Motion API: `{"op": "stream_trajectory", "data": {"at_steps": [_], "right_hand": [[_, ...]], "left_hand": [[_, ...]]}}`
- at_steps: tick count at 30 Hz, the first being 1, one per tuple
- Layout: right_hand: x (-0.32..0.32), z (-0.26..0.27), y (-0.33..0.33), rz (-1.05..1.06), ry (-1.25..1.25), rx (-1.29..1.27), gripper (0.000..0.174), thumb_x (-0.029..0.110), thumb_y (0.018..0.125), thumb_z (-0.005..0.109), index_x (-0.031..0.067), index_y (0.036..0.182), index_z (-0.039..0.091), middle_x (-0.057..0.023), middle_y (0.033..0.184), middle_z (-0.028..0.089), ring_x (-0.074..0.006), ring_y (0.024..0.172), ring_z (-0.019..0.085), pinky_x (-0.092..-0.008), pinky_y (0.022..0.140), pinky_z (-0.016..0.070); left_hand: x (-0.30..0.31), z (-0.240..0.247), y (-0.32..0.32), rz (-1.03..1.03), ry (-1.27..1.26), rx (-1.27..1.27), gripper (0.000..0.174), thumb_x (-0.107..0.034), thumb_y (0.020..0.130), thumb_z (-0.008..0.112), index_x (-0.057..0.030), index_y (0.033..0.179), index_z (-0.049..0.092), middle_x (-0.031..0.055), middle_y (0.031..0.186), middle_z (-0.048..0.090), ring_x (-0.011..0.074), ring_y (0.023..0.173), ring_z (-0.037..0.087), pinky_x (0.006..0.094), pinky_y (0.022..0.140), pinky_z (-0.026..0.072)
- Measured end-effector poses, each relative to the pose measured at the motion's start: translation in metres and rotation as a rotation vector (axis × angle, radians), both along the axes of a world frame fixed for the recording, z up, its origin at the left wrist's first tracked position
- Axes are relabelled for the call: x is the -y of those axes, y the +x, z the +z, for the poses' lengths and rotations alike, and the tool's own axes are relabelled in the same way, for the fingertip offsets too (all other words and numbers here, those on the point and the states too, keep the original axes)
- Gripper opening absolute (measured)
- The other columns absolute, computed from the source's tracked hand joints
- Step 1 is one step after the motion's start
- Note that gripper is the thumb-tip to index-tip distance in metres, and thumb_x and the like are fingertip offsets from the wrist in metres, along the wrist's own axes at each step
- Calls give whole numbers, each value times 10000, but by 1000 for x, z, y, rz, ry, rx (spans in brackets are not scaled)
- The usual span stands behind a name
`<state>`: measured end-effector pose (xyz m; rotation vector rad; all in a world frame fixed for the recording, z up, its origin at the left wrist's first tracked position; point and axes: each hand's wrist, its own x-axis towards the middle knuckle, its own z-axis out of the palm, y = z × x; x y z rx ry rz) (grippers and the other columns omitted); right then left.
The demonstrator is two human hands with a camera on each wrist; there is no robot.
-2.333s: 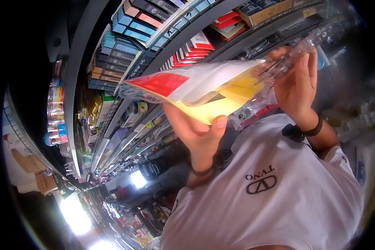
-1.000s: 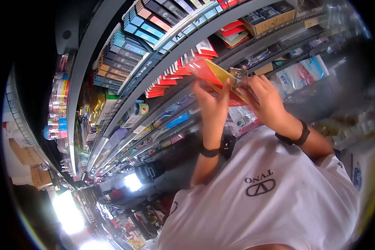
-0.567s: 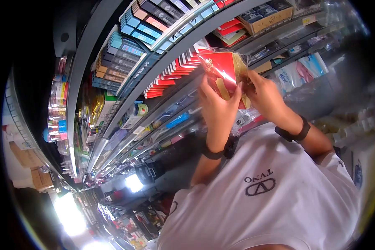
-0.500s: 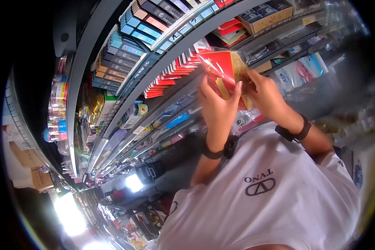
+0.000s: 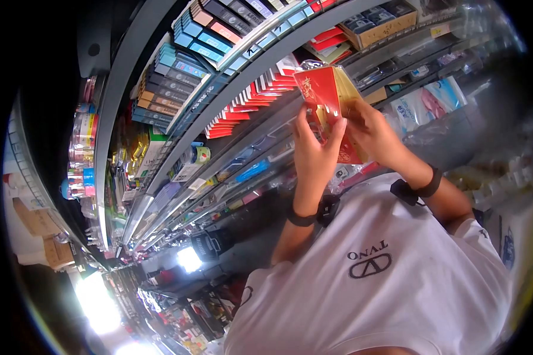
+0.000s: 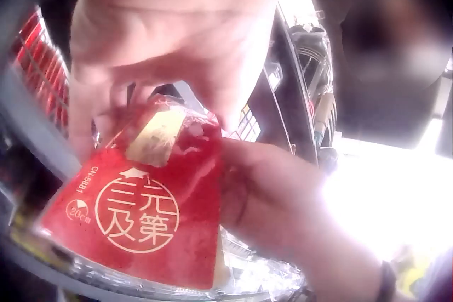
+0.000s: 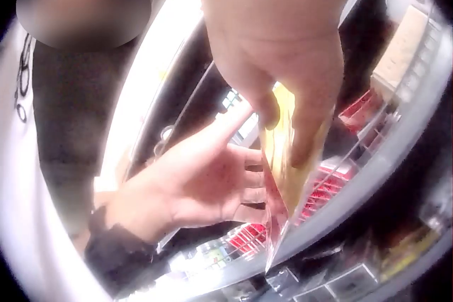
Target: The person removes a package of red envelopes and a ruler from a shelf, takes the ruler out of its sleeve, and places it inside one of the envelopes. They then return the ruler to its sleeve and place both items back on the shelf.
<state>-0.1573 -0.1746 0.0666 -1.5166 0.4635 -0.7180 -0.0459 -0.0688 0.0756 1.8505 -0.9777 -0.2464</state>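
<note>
A red packet with gold print and a yellow inside or back (image 5: 321, 86) is held up between both hands in the head view. The left hand (image 5: 315, 163) has its thumb near the lower front and its fingers at the left edge. On the other side, the right hand (image 5: 382, 139) grips the yellow part. The left wrist view shows the packet's red face (image 6: 195, 206) with a gold circle of characters, below the left hand (image 6: 177, 33). Seen in the right wrist view, the right hand (image 7: 283, 40) pinches the packet's yellow side (image 7: 287, 153); some fingertips are hidden.
Shelves curve across the view. Red packets (image 5: 228, 121) stand in a row behind the hands, beside blue and dark boxes (image 5: 177, 77). A cardboard box of dark items (image 5: 382, 29) lies above them. White and blue packaging (image 5: 426, 103) hangs at the right.
Earlier the packet was lower and showed its white, red and yellow sides; it has been turned to show its red face. Since half a second ago it has shifted slightly right with the left hand.
</note>
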Motion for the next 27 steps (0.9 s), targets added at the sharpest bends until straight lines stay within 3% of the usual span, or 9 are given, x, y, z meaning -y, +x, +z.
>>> {"op": "stream_trajectory", "data": {"at_steps": [2, 3, 4, 7, 11, 14, 19, 23, 27], "right_hand": [[6, -5, -3, 74, 141, 26, 194, 107, 1013, 567, -51, 1124, 586, -113, 998, 681, -136, 925, 645, -295, 814, 520], [13, -8, -6, 118, 213, 26, 213, 96, 1023, 550, -43, 1181, 581, -83, 1035, 668, -118, 968, 635, -284, 842, 527], [19, -11, -9, 161, 286, 27, 243, 86, 1033, 534, -35, 1239, 576, -53, 1072, 655, -99, 1011, 625, -272, 871, 534], [23, -10, -13, 184, 178, 21, 213, 57, 1019, 545, -49, 1192, 612, -52, 1024, 665, -87, 940, 595, -262, 843, 509], [26, -7, -19, 235, 78, -27, 219, 7, 1000, 538, -55, 1191, 626, -54, 1044, 680, -91, 944, 595, -253, 857, 493], [23, -4, -19, 243, 302, -13, 232, -29, 985, 520, -60, 1190, 625, -53, 1073, 686, -99, 990, 601, -249, 892, 484], [20, 1, -20, 191, 200, -54, 251, -11, 985, 525, -46, 1216, 615, -55, 1074, 677, -104, 1019, 611, -254, 888, 499], [20, 8, -22, 292, 154, -102, 262, -37, 955, 519, -48, 1199, 612, -47, 1032, 656, -85, 967, 586, -245, 840, 486], [16, 16, -23, 333, -131, -246, 274, -38, 935, 527, -40, 1194, 616, -71, 977, 660, -98, 892, 575, -255, 808, 483]], "left_hand": [[-6, -15, 12, -90, -68, -121, 718, -309, 895, 754, 5, 1443, 413, 194, 1234, 557, 262, 1030, 600, 398, 837, 520], [-9, -8, 11, -99, -40, -170, 644, -156, 924, 719, -8, 1472, 416, 161, 1269, 563, 206, 1032, 598, 360, 837, 540], [-12, -6, 12, -116, -55, -197, 635, -119, 922, 711, -13, 1475, 418, 149, 1262, 567, 192, 1028, 597, 343, 834, 547], [-15, 2, 11, -139, -104, -254, 609, 18, 915, 670, -34, 1477, 440, 105, 1227, 583, 147, 1010, 592, 291, 829, 575], [-20, 7, 11, -139, -105, -258, 587, -5, 912, 684, 11, 1452, 455, 97, 1171, 647, 127, 971, 613, 271, 821, 530], [-23, 0, 15, -165, -106, -365, 539, -21, 930, 670, 2, 1432, 474, 89, 1165, 642, 125, 992, 618, 269, 813, 558], [-27, -18, 21, -216, -121, -816, 409, -60, 975, 629, -1, 1365, 521, 90, 1175, 657, 146, 1041, 653, 302, 778, 610], [-30, -29, 25, -234, -145, -963, 321, -62, 970, 638, -3, 1274, 552, 83, 1115, 665, 146, 1001, 660, 331, 796, 631], [-33, -38, 25, -226, -165, -993, 281, -53, 976, 627, -18, 1246, 561, 78, 1116, 667, 157, 1005, 665, 358, 813, 638]]}}
